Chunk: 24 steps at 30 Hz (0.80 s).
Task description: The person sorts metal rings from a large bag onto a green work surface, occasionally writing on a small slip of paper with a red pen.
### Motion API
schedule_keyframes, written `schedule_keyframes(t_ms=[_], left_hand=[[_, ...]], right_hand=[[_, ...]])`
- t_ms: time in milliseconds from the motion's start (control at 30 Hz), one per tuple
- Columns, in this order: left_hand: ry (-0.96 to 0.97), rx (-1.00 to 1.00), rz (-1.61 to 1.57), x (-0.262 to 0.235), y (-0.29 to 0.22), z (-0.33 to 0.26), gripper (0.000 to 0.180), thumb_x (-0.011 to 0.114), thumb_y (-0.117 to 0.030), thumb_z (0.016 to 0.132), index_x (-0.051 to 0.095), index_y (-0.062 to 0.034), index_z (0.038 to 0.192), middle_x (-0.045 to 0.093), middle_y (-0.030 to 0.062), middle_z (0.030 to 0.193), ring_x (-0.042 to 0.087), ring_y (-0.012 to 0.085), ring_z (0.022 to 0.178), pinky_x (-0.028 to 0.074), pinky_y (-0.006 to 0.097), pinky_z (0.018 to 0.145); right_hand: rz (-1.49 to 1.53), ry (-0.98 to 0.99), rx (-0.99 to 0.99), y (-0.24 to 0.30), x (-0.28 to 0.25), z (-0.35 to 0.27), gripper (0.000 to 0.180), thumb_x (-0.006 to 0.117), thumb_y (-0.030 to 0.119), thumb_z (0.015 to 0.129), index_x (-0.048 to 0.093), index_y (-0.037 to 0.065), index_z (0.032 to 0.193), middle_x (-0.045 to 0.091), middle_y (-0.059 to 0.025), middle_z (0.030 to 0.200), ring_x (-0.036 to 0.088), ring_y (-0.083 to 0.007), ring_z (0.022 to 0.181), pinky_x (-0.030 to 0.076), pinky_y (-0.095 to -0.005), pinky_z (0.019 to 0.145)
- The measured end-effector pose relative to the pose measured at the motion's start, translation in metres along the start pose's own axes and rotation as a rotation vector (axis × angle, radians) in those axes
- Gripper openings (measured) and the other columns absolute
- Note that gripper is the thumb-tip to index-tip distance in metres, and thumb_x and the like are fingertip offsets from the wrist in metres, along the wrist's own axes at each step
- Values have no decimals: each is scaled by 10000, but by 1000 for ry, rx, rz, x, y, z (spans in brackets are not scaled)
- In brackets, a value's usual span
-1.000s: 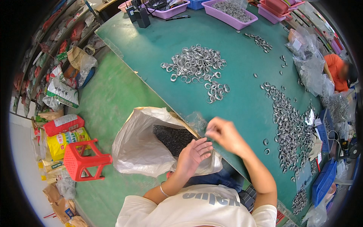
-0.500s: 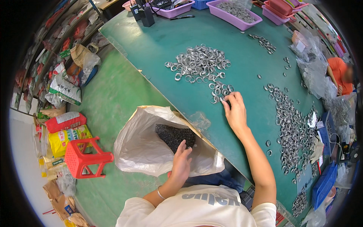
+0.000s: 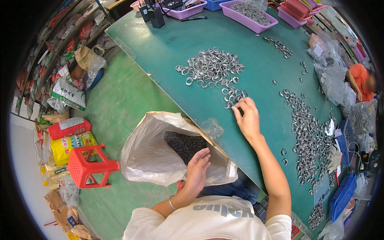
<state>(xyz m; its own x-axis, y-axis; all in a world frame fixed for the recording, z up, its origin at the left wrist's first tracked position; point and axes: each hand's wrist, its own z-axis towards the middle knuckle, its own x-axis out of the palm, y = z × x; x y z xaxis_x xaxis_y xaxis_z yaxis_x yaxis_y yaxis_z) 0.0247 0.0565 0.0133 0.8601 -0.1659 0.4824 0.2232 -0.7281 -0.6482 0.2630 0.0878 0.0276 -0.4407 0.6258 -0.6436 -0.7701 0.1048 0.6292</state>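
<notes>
My right hand (image 3: 249,122) is over the green table, thumb and fingertips pinched at the near edge of a small cluster of grey metal rings (image 3: 230,94). A ring seems to be between the tips, largely hidden by them. My left hand (image 3: 197,170) is at the near rim of a large open sack (image 3: 150,160), fingers stretched out and holding nothing visible. Deep inside the sack lies a dark heap of small pieces (image 3: 182,145), too fine to make out singly. Just beyond the small cluster is a bigger pile of metal rings (image 3: 214,66).
Many more rings (image 3: 308,140) spread over the table's right side. Purple trays (image 3: 256,25) stand at the far edge. A crumpled clear plastic bag (image 3: 212,128) lies by the sack. On the floor at left are a red stool (image 3: 86,164) and bags (image 3: 72,146). Another person (image 3: 360,82) is at far right.
My right fingertips have shifted slightly left along the small cluster. My left hand has drawn back a little toward me and turned; a small shiny spot beside its fingers is gone from sight.
</notes>
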Motion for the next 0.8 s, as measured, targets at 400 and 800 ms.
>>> schedule_keyframes(t_ms=[400,800], left_hand=[[199,9,-213,7,-8,4,265,547,-38,913,589,-9,1173,621,61,1055,572,139,982,452,275,844],[284,-156,-475,5,-19,14,338,558,-130,942,523,8,1249,626,95,1085,601,202,1029,471,342,913]], right_hand=[[-242,-31,-220,12,2,0,83,687,66,773,632,21,815,565,-84,910,533,-265,859,412,-386,728],[232,590,-202,77,-38,-42,146,713,117,762,653,34,866,619,-101,968,575,-297,940,454,-389,846]])
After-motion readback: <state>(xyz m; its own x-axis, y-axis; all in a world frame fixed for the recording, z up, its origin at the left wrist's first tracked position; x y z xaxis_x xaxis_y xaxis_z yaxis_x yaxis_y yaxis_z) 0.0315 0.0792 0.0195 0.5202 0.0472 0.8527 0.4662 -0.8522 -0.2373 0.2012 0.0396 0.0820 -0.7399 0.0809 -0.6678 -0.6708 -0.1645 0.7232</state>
